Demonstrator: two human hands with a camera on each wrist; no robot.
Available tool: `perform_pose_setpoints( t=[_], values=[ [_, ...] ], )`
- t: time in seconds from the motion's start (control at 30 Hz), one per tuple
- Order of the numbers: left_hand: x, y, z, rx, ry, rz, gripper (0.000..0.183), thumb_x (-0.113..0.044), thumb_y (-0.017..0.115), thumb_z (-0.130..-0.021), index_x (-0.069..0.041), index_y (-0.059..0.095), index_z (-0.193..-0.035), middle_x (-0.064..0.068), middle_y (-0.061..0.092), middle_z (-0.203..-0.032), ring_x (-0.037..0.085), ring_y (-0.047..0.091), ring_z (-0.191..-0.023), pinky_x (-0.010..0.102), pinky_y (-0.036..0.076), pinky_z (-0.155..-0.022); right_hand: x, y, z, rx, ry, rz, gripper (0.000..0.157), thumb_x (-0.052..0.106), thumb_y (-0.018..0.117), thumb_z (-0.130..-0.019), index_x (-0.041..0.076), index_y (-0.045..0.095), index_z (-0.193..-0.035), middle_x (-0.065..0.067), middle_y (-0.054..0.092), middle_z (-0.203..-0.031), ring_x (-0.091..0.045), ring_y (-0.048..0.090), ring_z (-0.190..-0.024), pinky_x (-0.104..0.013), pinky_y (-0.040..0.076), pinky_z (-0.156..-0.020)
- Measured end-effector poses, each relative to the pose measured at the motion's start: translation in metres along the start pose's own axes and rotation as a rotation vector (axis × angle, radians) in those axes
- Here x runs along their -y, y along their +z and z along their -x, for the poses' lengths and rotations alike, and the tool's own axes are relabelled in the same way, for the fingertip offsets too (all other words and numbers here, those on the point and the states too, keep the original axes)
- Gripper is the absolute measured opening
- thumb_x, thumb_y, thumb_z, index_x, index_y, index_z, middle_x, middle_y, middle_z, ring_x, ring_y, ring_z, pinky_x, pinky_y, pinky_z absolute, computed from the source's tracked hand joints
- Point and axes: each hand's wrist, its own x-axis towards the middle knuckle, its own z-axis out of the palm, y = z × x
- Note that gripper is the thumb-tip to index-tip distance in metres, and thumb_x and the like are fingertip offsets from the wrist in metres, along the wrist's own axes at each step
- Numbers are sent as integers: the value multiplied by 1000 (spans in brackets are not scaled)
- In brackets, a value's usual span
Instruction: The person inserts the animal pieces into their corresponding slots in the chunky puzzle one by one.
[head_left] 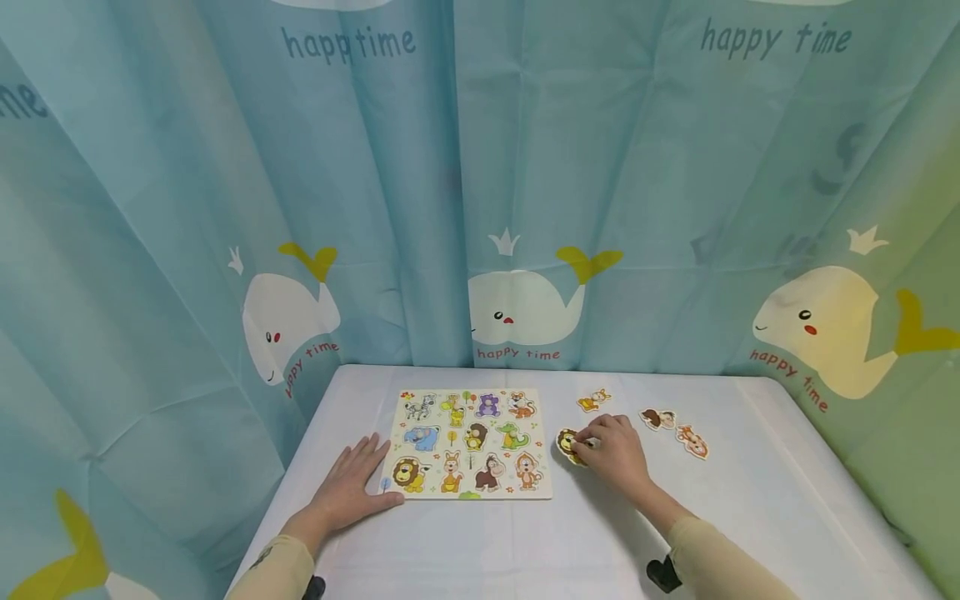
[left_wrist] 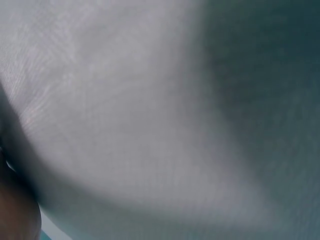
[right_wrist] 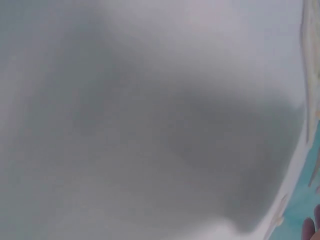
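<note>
An animal puzzle board (head_left: 470, 492) lies flat on the white table, showing a zebra, giraffe, elephant, crocodile and other animals in rows. My left hand (head_left: 351, 485) rests at its left edge, fingers straight and thumb at the lower left corner. To the right of the board, my right hand (head_left: 617, 450) pinches a lion puzzle piece (head_left: 567, 446) between thumb and fingers, close over the table. Part of the lion is hidden behind the fingers. The left wrist view is mostly blurred cloth with a bit of hand at lower left; fingertips (right_wrist: 308, 229) show at the right wrist view's lower right corner.
Beyond my right hand lies a kangaroo piece (head_left: 594, 400). Further right are a brown gorilla piece (head_left: 657, 418) and a monkey piece (head_left: 692, 442). A blue curtain (head_left: 420, 208) with whales hangs along the back edge of the white table (head_left: 465, 558).
</note>
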Motion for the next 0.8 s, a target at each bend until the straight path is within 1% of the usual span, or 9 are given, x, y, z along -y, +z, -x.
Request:
perform_pose_setpoints(
  t=[0.2, 0.3, 0.43, 0.67, 0.8],
  values=[
    [0, -1, 0, 2, 1, 11, 111, -74, 72, -77, -9, 35, -160, 18, 24, -167, 38, 16, -155, 56, 9, -126, 27, 10, -10, 31, -44, -36, 10, 22, 88, -80, 20, 79, -79, 3, 65, -91, -25, 54, -98, -45, 48, -82],
    [-1, -1, 0, 13, -12, 12, 112, -74, 72, -77, -10, 34, -161, 17, 22, -168, 37, 14, -155, 54, 7, -126, 40, 18, -14, 35, -83, -54, 9, 24, 88, -80, 21, 79, -78, 5, 64, -90, -23, 54, -98, -45, 48, -82],
    [-2, -2, 1, 6, -8, 22, 112, -72, 74, -76, -9, 35, -160, 18, 24, -167, 39, 16, -155, 56, 8, -126, 58, 28, -18, 35, -123, -64, 9, 25, 88, -80, 23, 80, -78, 8, 63, -88, -21, 54, -97, -43, 48, -81],
    [-1, 0, 1, 0, -12, 9, 112, -73, 73, -76, -10, 36, -160, 17, 24, -167, 38, 16, -155, 55, 9, -126, 87, 40, -23, 66, -170, -82, 7, 26, 87, -82, 23, 81, -80, 7, 65, -92, -21, 53, -99, -43, 48, -83],
    [0, 1, 0, 0, -12, 6, 112, -74, 73, -76, -10, 36, -160, 17, 24, -167, 37, 16, -155, 55, 9, -126, 102, 47, -25, 92, -195, -92, 7, 26, 86, -83, 24, 80, -79, 8, 64, -91, -20, 54, -99, -43, 48, -84]
  ],
)
